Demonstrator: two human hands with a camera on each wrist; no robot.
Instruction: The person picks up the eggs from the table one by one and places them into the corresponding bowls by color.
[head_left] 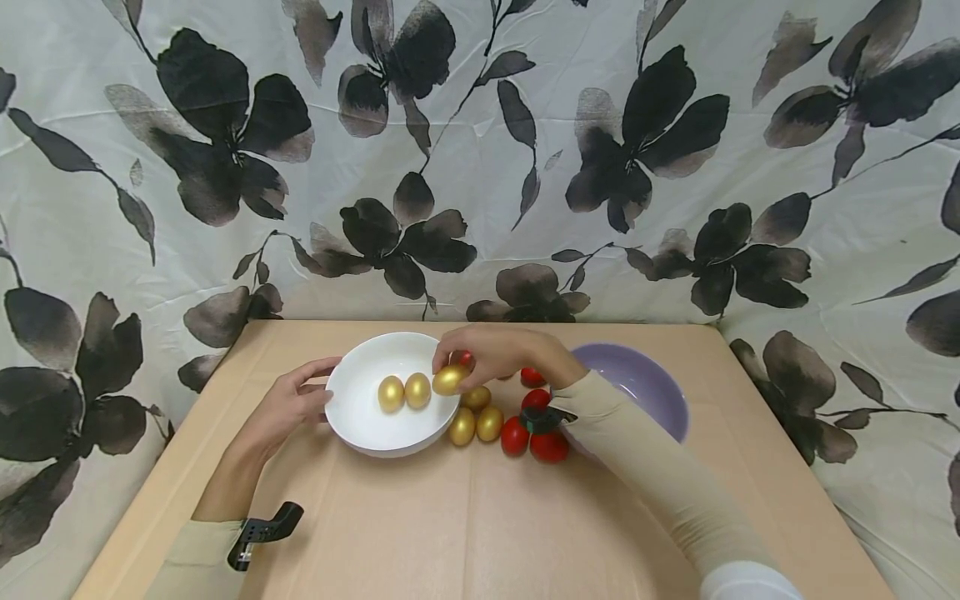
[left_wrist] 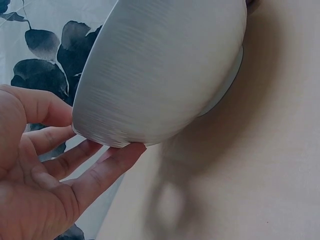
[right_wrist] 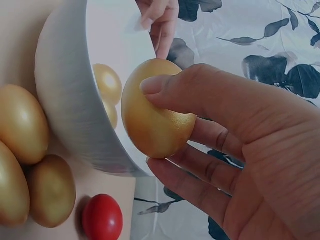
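Gold glossy egg (head_left: pixel 449 380) pinched in right hand (head_left: pixel 491 354), left hand (head_left: pixel 298 395) gripping round white bowl (head_left: pixel 390 357): loading, seemingly; gentle lowering needed!

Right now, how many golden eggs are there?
6: two eggs in the white bowl, three on the table beside it, one in the right hand; others may be hidden.

There are two bowls, one white bowl (head_left: pixel 356 417) and one purple bowl (head_left: pixel 663 392). I count six gold eggs (head_left: pixel 391 394): two in the white bowl, one in the right hand (head_left: pixel 491 354), and three on the one worktop (head_left: pixel 390 533). I see at least five red eggs (head_left: pixel 549 448) (the right arm (head_left: pixel 660 467) is in the way, so I cannot tell the full number). There are two hands, counting the left hand (head_left: pixel 296 393).
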